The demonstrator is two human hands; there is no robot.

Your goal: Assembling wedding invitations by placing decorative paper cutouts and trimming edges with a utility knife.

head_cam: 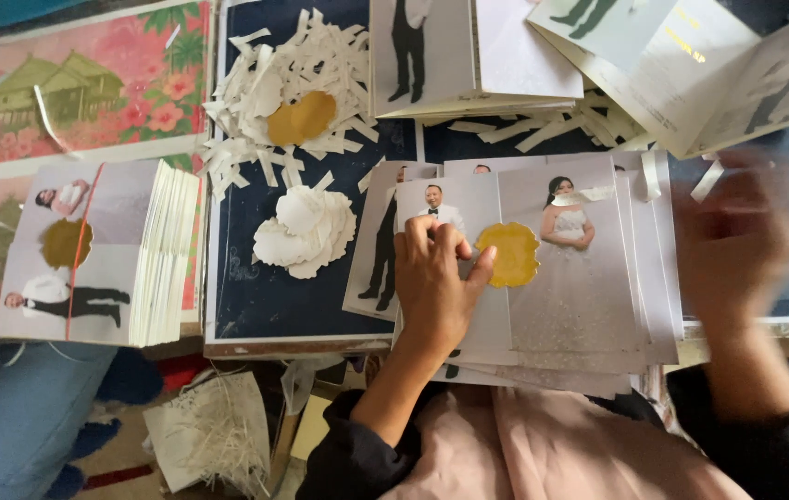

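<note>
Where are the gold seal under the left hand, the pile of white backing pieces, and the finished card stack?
gold seal (pixel 508 254), head view, its centre.
white backing pieces (pixel 306 231), head view, middle of the pile.
finished card stack (pixel 165 252), head view, its stacked page edges.

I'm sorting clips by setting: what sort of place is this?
Likely a small card-making workbench: a banded stack of printed cards, a heap of paper strips, and a gold seal under the left hand.

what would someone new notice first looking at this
Probably the gold scalloped seal at centre, on the top card of a stack of photo cards, with the left hand pressing beside it. The right hand is a blur at the right edge. Up left, a heap of white paper strips surrounds another gold seal, and a banded card bundle lies far left.
</note>
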